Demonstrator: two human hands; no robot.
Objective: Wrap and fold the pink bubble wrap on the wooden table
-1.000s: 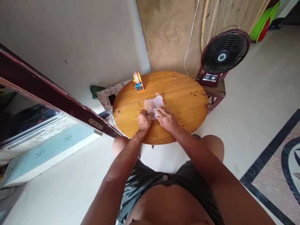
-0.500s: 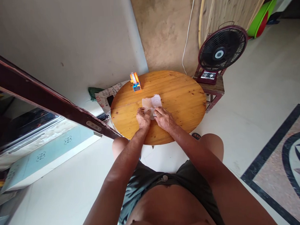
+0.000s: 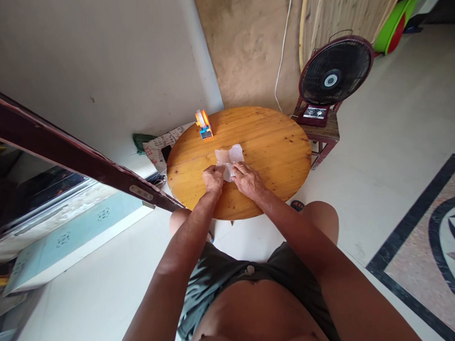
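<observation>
A small piece of clear bubble wrap [image 3: 230, 155] lies creased on the round wooden table [image 3: 275, 148]. My left hand [image 3: 213, 179] is at its near left edge, fingers curled and thumb and forefinger pinching the plastic. At the near right edge, my right hand [image 3: 248, 180] has its bent fingers closed on the sheet. Part of the near edge is hidden under the fingers. Farther back on the tabletop stands an orange and blue tape dispenser [image 3: 204, 124] with a roll of tape in it.
A dark red electric fan [image 3: 331, 80] stands on a wooden stool [image 3: 324, 132] at the table's right. Left of the table are a printed sack [image 3: 166, 139] and a dark door frame [image 3: 99, 161]. A white cable [image 3: 284, 47] hangs along the back wall.
My left hand has shifted slightly left and its fingers have curled in more. The right hand stays almost where it was on the bubble wrap.
</observation>
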